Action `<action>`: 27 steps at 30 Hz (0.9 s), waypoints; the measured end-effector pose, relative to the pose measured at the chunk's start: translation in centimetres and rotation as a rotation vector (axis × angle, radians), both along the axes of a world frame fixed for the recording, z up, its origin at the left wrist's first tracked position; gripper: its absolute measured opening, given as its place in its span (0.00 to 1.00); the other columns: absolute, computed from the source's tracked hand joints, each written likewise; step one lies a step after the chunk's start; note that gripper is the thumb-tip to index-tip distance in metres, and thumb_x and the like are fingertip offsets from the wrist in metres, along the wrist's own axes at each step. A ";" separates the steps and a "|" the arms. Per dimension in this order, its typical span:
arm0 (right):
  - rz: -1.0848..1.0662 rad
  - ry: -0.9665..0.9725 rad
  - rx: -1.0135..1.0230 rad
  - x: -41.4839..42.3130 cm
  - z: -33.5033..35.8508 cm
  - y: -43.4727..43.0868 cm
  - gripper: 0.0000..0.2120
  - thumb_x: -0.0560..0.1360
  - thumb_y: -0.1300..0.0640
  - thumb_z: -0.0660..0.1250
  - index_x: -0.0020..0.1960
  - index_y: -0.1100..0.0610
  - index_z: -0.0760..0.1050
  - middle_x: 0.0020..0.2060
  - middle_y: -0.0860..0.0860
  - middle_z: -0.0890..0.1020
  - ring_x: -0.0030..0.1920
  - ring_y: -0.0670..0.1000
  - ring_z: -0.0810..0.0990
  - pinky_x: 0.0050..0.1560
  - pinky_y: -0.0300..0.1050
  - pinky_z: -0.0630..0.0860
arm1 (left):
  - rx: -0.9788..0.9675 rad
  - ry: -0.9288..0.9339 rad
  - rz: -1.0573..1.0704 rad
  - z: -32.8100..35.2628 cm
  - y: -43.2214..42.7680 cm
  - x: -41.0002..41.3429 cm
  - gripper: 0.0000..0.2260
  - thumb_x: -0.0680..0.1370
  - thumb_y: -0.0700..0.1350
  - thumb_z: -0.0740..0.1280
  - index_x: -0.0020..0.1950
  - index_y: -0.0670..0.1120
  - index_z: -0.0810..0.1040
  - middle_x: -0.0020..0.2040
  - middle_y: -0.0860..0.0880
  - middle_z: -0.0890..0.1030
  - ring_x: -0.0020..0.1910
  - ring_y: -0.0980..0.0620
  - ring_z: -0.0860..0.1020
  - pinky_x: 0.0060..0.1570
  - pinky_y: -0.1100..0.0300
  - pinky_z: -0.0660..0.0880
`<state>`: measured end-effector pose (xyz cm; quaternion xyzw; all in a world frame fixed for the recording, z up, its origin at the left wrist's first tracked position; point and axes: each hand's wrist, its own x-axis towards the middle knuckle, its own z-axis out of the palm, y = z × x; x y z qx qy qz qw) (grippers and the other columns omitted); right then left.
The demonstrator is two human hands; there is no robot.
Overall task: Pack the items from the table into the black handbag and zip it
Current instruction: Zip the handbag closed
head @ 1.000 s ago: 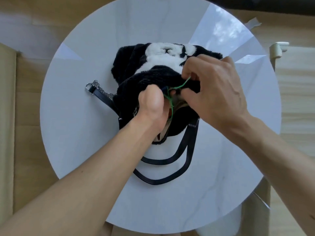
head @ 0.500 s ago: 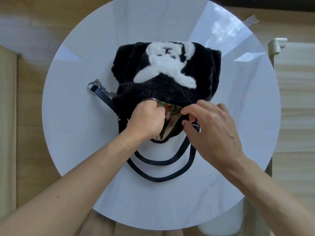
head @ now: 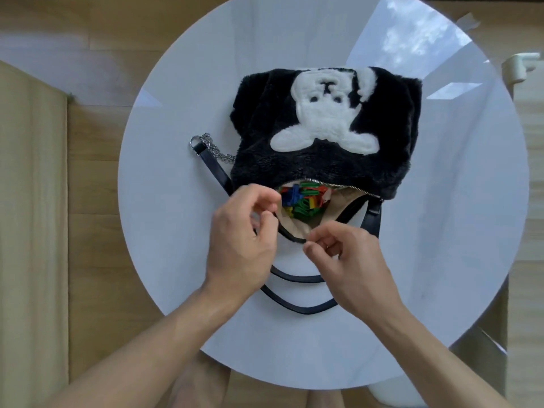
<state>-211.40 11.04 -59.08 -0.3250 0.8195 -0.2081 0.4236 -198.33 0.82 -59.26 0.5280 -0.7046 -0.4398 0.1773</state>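
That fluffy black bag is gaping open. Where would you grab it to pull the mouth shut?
Probably the near lip of the handbag, the thin black edge over the tan lining, pinched from the person's side. The mouth gapes toward them, the zipper teeth run along the far edge, and this lip sags loose on the table. The zipper pull itself isn't visible.

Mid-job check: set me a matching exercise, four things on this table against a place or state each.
Things: 1 colourful plastic clips; 2 silver metal chain; 3 black leather straps; 4 silver zipper.
Places or states: A left of the black furry handbag; B open; C inside the handbag; D looped on the round white table.
Pairs: 1-C, 2-A, 3-D, 4-B.
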 end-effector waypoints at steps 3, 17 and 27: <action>-0.137 -0.207 0.070 1.9 -1.0 -0.6 0.04 0.75 0.54 0.70 0.49 0.49 0.83 0.38 0.43 0.85 0.41 0.41 0.83 0.44 0.39 0.80 | -0.006 -0.122 0.207 -2.4 -1.5 1.8 0.10 0.74 0.38 0.67 0.54 0.46 0.73 0.48 0.50 0.77 0.47 0.52 0.76 0.48 0.59 0.75; -0.581 -0.414 -0.062 8.4 -3.8 -6.6 0.15 0.77 0.61 0.67 0.64 0.55 0.77 0.55 0.47 0.84 0.57 0.41 0.81 0.59 0.38 0.75 | 0.229 -0.180 -0.138 -6.0 -5.0 3.8 0.10 0.77 0.46 0.68 0.38 0.43 0.77 0.31 0.48 0.70 0.30 0.51 0.65 0.31 0.59 0.62; 0.063 0.312 0.036 9.1 -3.3 -7.2 0.12 0.80 0.50 0.57 0.43 0.55 0.70 0.38 0.52 0.81 0.40 0.58 0.78 0.35 0.50 0.69 | 0.092 -0.282 -0.373 -5.0 -6.9 6.6 0.20 0.75 0.65 0.64 0.39 0.48 0.80 0.37 0.46 0.75 0.38 0.52 0.74 0.38 0.53 0.72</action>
